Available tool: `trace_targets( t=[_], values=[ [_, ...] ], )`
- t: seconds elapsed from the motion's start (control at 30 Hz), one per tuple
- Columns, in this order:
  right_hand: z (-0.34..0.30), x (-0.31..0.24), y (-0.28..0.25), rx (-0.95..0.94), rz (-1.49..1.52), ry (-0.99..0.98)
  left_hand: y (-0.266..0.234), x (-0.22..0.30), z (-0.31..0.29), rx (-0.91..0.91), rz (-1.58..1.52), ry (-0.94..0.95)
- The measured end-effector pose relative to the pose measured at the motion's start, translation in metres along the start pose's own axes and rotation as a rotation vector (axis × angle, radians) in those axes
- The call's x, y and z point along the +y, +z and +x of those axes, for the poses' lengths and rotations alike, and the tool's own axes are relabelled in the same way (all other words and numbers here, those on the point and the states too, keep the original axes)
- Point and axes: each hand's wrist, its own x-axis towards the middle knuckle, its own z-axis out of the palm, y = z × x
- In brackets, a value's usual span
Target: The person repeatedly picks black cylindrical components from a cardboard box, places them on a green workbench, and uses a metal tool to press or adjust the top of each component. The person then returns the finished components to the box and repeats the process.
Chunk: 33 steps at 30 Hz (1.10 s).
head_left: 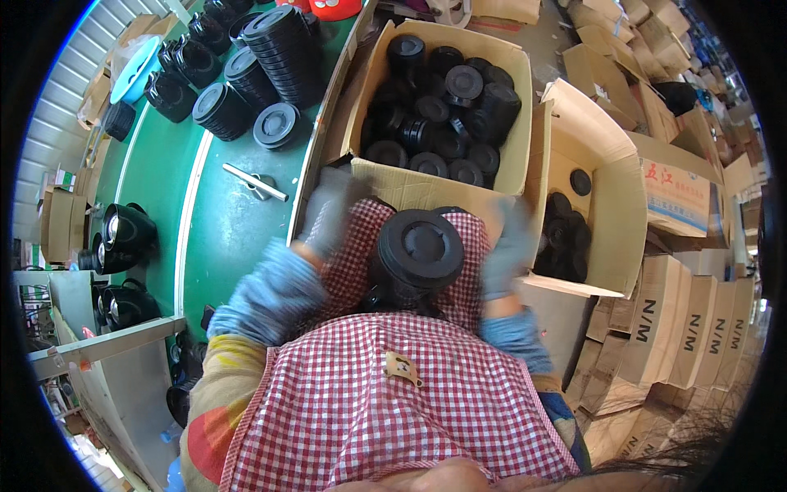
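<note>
A black, round part with a ringed disc on top point(420, 246) rests upright between my knees, against the red checked apron point(393, 394). My left hand point(330, 215), in a grey glove, is to its left, above my left thigh and apart from it. On the other side, my right hand point(506, 250), also gloved, is beside my right thigh near the smaller carton. Motion smears both hands, so their fingers cannot be made out. In front of my knees stands an open carton point(447, 190) of black round lidded parts point(464, 84).
A smaller open carton point(611, 238) at the right holds black discs point(561, 234). On the green bench point(225, 246) at the left are stacked black discs point(283, 53), a single disc point(277, 125), a white rod point(255, 182) and glossy black pots point(127, 238). Brown boxes point(652, 320) fill the right side.
</note>
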Motion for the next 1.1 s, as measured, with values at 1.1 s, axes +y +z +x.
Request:
trace_targets(
  t=[1.1],
  values=[
    [0.042, -0.052, 0.08, -1.096, -1.319, -0.262, -0.261, 0.126, -0.401, 1.02, 0.394, -0.248]
  ],
)
